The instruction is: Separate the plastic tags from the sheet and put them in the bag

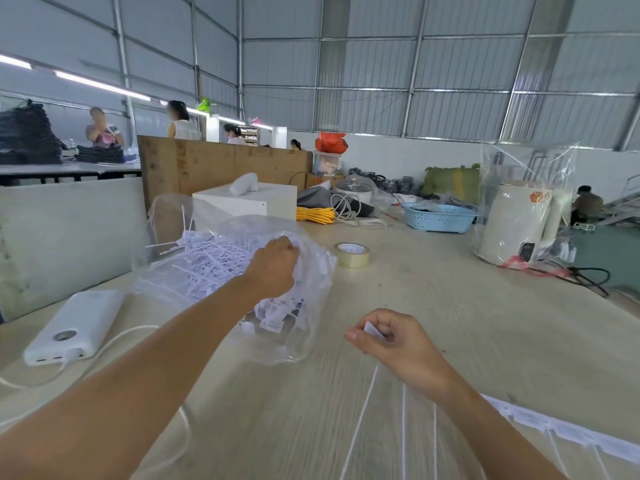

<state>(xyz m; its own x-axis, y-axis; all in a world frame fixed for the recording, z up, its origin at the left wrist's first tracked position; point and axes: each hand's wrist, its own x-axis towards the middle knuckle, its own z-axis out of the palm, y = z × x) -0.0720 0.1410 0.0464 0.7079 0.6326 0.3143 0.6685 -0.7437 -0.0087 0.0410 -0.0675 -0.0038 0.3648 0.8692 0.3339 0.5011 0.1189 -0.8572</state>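
Two hands work: the left hand [275, 266] grips the clear bag's [294, 341] rim, the right hand's [391, 344] fingers [351, 336] pinch a tag [373, 330]. Better widen the mouth before dropping it among the loose tags [207, 261].

1. two hands: left hand [273, 268], right hand [391, 341].
2. one clear bag [304, 341], beneath the left fingers, holding loose tags [207, 261] too many to count.
3. one tape roll [352, 254], beyond the left fingers.
4. one power bank [74, 325].
5. one blue basket [440, 218].
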